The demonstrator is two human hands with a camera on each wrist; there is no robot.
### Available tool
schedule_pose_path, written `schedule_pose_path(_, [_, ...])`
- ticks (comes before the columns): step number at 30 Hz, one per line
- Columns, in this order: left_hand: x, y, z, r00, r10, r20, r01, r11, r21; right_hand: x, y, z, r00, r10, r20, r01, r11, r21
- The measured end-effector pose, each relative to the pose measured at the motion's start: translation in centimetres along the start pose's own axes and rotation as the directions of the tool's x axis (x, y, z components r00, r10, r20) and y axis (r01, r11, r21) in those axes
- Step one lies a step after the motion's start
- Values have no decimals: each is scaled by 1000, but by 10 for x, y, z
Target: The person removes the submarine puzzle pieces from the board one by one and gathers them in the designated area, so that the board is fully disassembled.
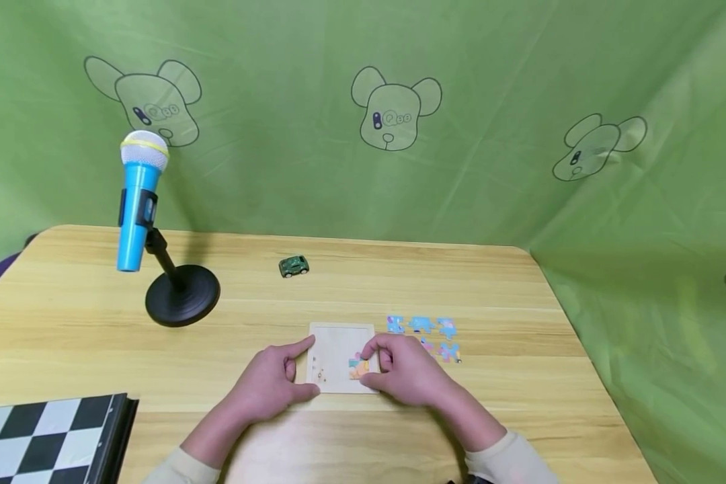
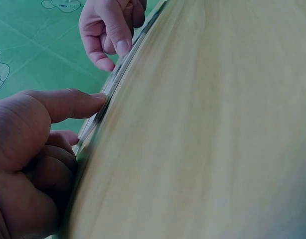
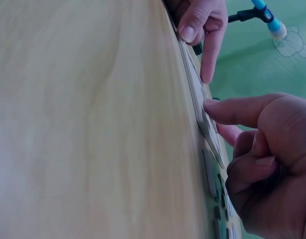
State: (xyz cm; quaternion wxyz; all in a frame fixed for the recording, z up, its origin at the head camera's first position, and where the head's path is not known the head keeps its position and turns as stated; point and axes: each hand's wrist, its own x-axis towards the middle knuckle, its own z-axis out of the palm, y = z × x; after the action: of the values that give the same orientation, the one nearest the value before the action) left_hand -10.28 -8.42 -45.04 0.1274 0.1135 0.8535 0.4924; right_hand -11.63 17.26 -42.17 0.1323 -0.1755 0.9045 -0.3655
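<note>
A pale, square puzzle tray (image 1: 334, 346) lies flat on the table, with small printed marks at its lower left. My left hand (image 1: 267, 382) holds the tray's left side, index finger at the upper edge and thumb at the near corner. At the tray's lower right, my right hand (image 1: 408, 368) pinches a colourful puzzle piece (image 1: 355, 369) between thumb and index finger. Its other fingers are curled in, as the right wrist view shows. Just right of the tray lie several loose blue-and-pink puzzle pieces (image 1: 421, 325), some partly hidden behind the right hand.
Behind the tray stands a green toy car (image 1: 294, 266). A blue toy microphone (image 1: 134, 218) on a black round stand (image 1: 183, 296) is at the left. A checkered board (image 1: 42, 437) sits at the near left corner. Green cloth (image 1: 314, 175) hangs behind the wooden table (image 1: 484, 289).
</note>
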Motion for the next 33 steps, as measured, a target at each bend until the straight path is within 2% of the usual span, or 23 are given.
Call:
schedule_pose_path(5, [0,0,0,1000,-3,0,3,1000,-4,-10,4,-11,1000,-14,-14,15,999,42])
schedule_pose_path(13, [-1,0,1,1000,0,6,0,1000,0,-30,24,-31,1000,13,-17,-11,994,110])
schedule_pose_path(24, [-1,0,0,1000,-1,7,1,1000,3,-56,45,-59,998,54,-44,-50,994,99])
schedule_pose_path(33, [-1,0,0,1000,0,7,0,1000,2,-77,71,-71,996,70,-46,-64,990,124])
